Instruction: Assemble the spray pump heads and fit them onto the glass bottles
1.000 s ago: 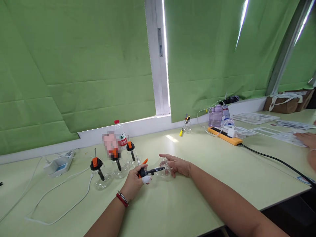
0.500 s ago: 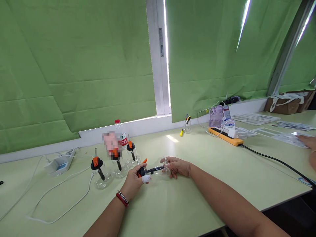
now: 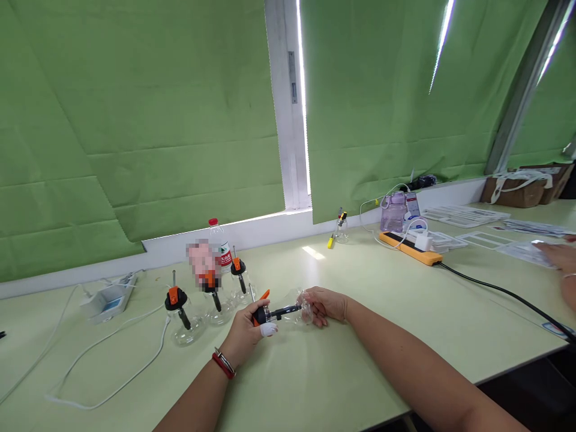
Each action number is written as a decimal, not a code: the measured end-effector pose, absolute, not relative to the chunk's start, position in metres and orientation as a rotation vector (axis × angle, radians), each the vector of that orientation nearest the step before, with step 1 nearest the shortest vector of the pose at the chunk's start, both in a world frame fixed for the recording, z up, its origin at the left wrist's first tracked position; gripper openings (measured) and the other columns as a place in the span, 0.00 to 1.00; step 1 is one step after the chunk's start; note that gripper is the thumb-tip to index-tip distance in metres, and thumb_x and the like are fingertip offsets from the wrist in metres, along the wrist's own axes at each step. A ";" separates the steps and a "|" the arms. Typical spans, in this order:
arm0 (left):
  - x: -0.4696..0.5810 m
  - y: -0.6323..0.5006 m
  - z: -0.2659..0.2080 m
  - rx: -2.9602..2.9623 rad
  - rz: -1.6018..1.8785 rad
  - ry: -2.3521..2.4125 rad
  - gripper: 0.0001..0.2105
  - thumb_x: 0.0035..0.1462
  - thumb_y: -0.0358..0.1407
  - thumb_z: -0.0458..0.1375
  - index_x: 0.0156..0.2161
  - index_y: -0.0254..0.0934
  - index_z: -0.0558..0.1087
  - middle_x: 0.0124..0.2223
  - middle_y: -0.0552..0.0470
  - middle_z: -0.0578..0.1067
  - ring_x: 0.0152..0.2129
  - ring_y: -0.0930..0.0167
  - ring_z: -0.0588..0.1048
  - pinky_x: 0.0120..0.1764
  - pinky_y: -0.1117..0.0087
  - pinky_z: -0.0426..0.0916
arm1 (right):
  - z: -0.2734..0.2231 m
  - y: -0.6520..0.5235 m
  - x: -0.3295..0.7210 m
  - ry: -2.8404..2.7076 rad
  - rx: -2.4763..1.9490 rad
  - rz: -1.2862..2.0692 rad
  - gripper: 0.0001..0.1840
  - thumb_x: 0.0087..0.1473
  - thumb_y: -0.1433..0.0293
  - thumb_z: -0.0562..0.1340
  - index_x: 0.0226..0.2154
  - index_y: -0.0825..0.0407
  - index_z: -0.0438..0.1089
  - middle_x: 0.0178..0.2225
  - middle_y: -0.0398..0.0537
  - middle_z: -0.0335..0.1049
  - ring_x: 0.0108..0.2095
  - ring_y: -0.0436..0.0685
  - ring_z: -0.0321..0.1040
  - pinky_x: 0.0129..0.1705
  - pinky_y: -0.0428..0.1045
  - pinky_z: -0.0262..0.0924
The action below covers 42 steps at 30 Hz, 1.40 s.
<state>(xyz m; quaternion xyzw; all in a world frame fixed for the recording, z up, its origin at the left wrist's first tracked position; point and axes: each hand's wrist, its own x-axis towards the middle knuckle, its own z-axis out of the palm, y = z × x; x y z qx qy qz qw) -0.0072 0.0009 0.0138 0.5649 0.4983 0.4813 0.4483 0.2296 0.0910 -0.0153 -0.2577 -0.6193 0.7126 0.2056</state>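
Observation:
A clear glass flask (image 3: pixel 292 318) lies tilted on its side between my hands, low over the table. My left hand (image 3: pixel 245 329), with a white wrap on the thumb, is closed round its black-and-orange cap (image 3: pixel 260 315). A dark rod runs from the cap into the glass. At the flask's rounded end, the curled fingers of my right hand (image 3: pixel 327 303) grip the glass. Three similar capped flasks stand upright to the left: a near one (image 3: pixel 183 324), a middle one (image 3: pixel 216 306) and a far one (image 3: pixel 242 279).
Behind the flasks are a red-capped bottle (image 3: pixel 225 255) and a blurred pink object (image 3: pixel 201 258). White cables lead to a white power strip (image 3: pixel 110 300). An orange power strip (image 3: pixel 409 249), a purple jug (image 3: pixel 393 213) and another person's hand (image 3: pixel 555 255) are at right.
The flask has shifted slightly right and turned a little in my hands. My right fingers have moved on the glass. The other person's hand at the right has moved slightly.

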 end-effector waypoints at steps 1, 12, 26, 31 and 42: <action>-0.007 0.001 0.014 1.398 1.190 1.235 0.27 0.27 0.33 0.71 0.40 0.35 0.75 0.29 0.56 0.68 0.25 0.74 0.66 0.29 0.70 0.66 | -0.015 0.091 0.229 -1.729 -0.726 1.990 0.24 0.51 0.52 0.55 0.35 0.57 0.65 0.23 0.47 0.72 0.13 0.48 0.63 0.09 0.40 0.50; -0.012 0.004 0.009 1.382 1.181 1.233 0.27 0.30 0.33 0.70 0.42 0.34 0.73 0.29 0.56 0.69 0.25 0.73 0.67 0.30 0.71 0.67 | -0.011 0.086 0.228 -1.708 -0.760 1.942 0.31 0.51 0.46 0.54 0.40 0.58 0.65 0.29 0.49 0.71 0.18 0.48 0.67 0.11 0.40 0.54; -0.011 0.004 0.008 1.391 1.187 1.250 0.26 0.30 0.34 0.69 0.41 0.36 0.74 0.27 0.57 0.69 0.24 0.73 0.67 0.28 0.70 0.67 | -0.008 0.085 0.234 -1.824 -0.735 1.885 0.32 0.41 0.61 0.68 0.48 0.53 0.61 0.35 0.48 0.70 0.19 0.44 0.65 0.15 0.38 0.55; -0.010 0.003 0.011 1.419 1.176 1.259 0.27 0.28 0.33 0.70 0.40 0.35 0.75 0.27 0.56 0.70 0.24 0.73 0.65 0.28 0.70 0.65 | -0.010 0.086 0.232 -1.816 -0.752 1.889 0.25 0.45 0.54 0.63 0.39 0.56 0.64 0.27 0.46 0.71 0.15 0.45 0.63 0.11 0.38 0.51; -0.011 0.003 0.010 1.432 1.167 1.257 0.27 0.30 0.34 0.70 0.42 0.35 0.74 0.28 0.56 0.69 0.25 0.73 0.65 0.29 0.71 0.64 | -0.018 0.091 0.230 -1.804 -0.781 1.884 0.33 0.48 0.44 0.56 0.33 0.61 0.67 0.24 0.50 0.71 0.14 0.46 0.63 0.10 0.39 0.51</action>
